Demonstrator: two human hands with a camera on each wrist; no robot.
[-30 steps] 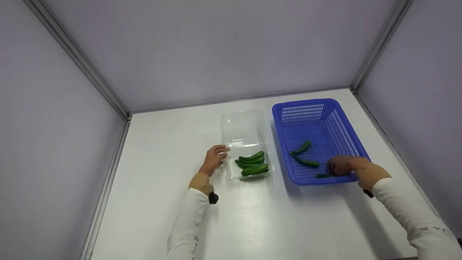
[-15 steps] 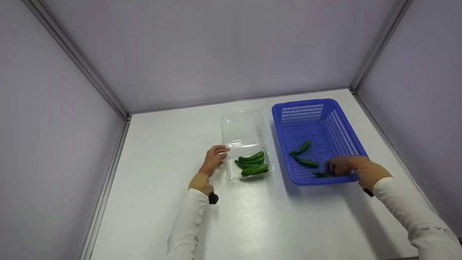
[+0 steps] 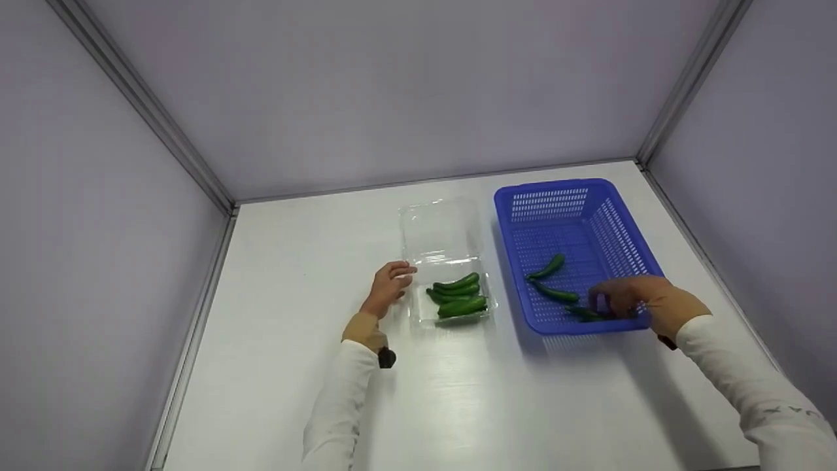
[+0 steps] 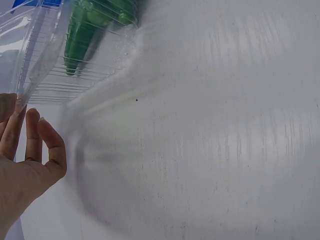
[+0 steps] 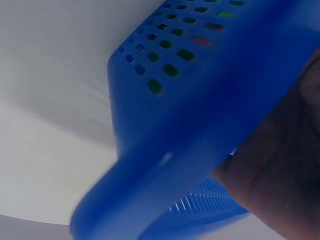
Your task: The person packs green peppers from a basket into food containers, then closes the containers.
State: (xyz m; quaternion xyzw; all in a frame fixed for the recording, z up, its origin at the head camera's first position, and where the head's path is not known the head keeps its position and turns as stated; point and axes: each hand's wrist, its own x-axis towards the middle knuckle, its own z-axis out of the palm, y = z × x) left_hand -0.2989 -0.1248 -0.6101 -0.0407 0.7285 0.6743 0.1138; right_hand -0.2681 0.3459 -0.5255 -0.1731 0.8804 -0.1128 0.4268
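Note:
Several long green peppers (image 3: 461,306) lie side by side in the near half of a clear plastic clamshell box (image 3: 451,271), whose lid (image 3: 438,229) is folded back. My left hand (image 3: 388,290) touches the box's left edge near the hinge, fingers loosely bent; the left wrist view has its fingertips (image 4: 33,116) at the clear rim. My right hand (image 3: 624,296) reaches down into the near right corner of a blue basket (image 3: 503,261), fingers curled over green peppers (image 3: 582,314). Whether it grips one is hidden; in the right wrist view the basket wall covers the fingertips.
Two more green peppers (image 3: 554,292) lie further left on the basket floor, their thin ends meeting. The box and basket stand side by side on a white table (image 3: 307,261). Grey walls (image 3: 418,98) enclose it at the back and on both sides.
My right hand has shifted slightly within the basket corner, its fingers parting from the thumb. More of the peppers beneath it shows. My left hand and the box have stayed put.

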